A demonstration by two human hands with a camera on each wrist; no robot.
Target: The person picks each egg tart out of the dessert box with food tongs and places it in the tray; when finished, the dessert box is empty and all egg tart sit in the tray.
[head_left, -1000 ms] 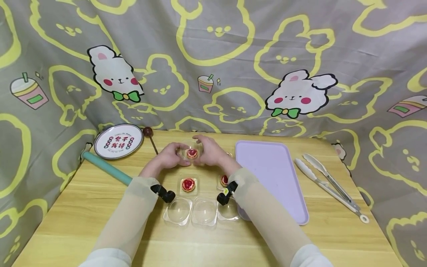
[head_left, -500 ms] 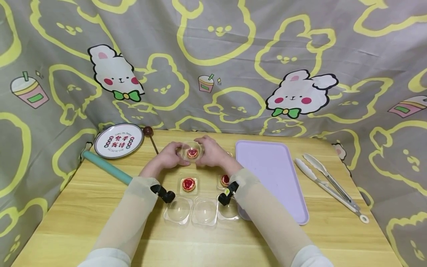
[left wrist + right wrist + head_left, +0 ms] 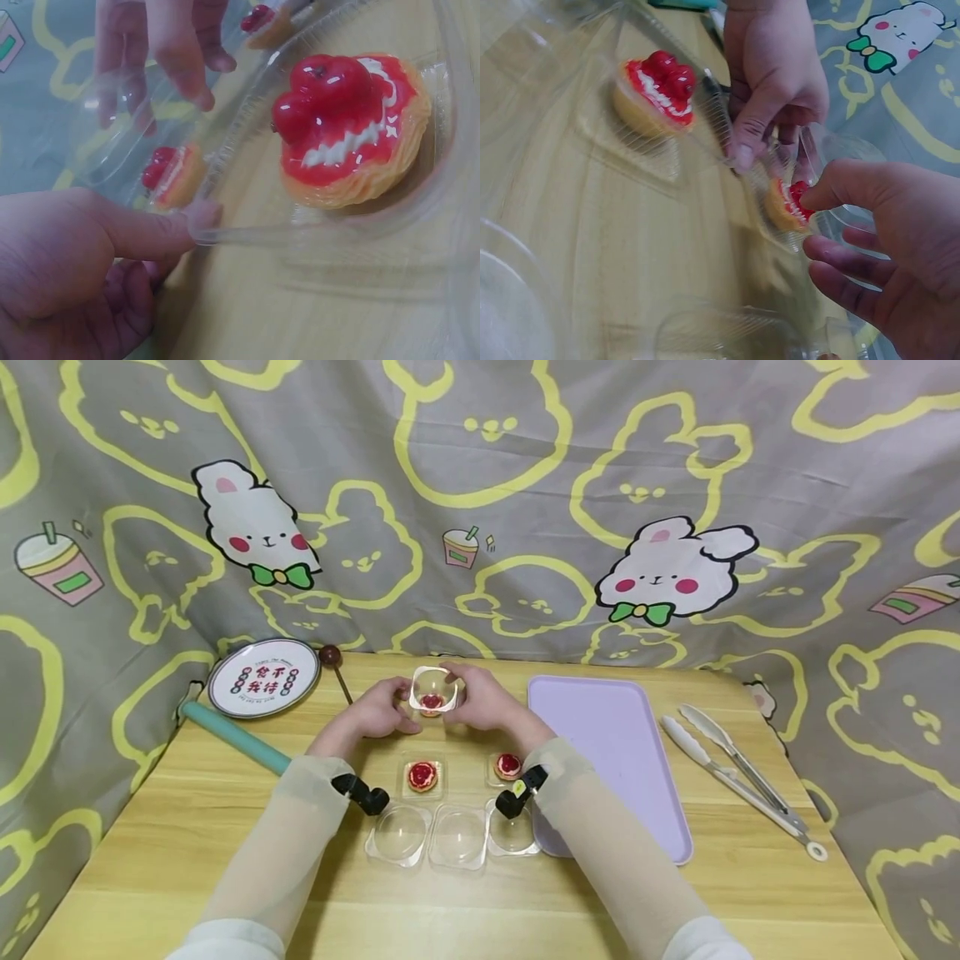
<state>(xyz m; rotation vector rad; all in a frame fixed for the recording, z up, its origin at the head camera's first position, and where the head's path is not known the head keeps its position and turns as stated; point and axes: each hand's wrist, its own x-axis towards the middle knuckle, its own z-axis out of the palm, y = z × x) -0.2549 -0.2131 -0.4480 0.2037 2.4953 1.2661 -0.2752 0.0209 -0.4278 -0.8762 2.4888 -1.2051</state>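
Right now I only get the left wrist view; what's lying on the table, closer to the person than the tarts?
Observer: In the head view, three clear lids lie there in a row.
Operator: And to the right of the tarts?
Observer: A lilac tray, partly hidden behind the right forearm.
Operator: Anything past that tray?
Observer: Yes, a pair of tongs lies on the table.

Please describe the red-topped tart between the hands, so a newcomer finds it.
Find the pale purple rectangular tray on the wooden table. Left of it, a bare left hand and bare right hand flank a round red-topped tart. Only this tart sits between the hands, a tilted clear plastic lid alongside.
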